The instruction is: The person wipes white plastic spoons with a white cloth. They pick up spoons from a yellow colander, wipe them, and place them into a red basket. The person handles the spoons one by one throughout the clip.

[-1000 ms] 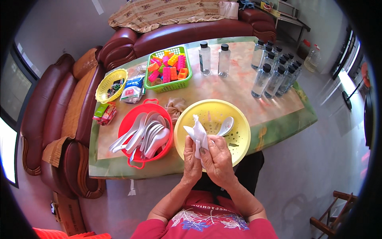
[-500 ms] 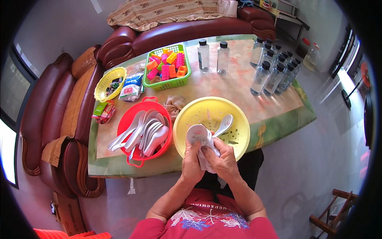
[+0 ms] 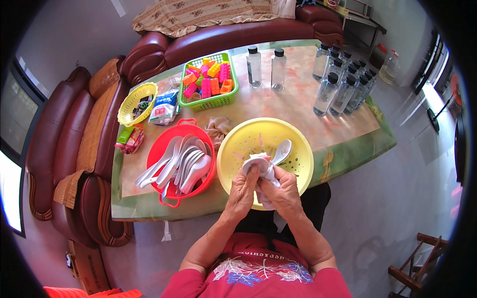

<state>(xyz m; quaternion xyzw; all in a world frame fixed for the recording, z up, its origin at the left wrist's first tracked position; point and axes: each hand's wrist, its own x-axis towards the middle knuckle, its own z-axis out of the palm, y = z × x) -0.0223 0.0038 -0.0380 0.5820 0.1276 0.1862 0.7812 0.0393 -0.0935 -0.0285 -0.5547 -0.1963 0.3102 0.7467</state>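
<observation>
A white soup spoon [image 3: 252, 163] is pinched by its bowl in my left hand [image 3: 242, 192], the thumb pressed inside it. My right hand [image 3: 284, 194] is closed around a white cloth [image 3: 269, 175], which wraps against the spoon; the spoon's handle is hidden by cloth and fingers. Both hands are over the near side of a yellow colander [image 3: 236, 138]. Inside the colander lies another white spoon [image 3: 283, 151], its bowl toward the right. To the left, a red basin [image 3: 160, 144] with two handles holds several white spoons [image 3: 186, 161], their handles sticking out over its left rim.
Behind the basins are a green basket [image 3: 211, 104] of colourful blocks, a yellow basket [image 3: 127, 102] with small items, packets [image 3: 164, 107] and a brown crumpled cloth [image 3: 217, 130]. Clear bottles with black caps [image 3: 325, 94] crowd the table's right end; two more bottles [image 3: 278, 69] stand near the back.
The held spoon has tilted, so less of its bowl's inside shows. Both hands have shifted slightly right, and my left thumb now presses into the bowl.
</observation>
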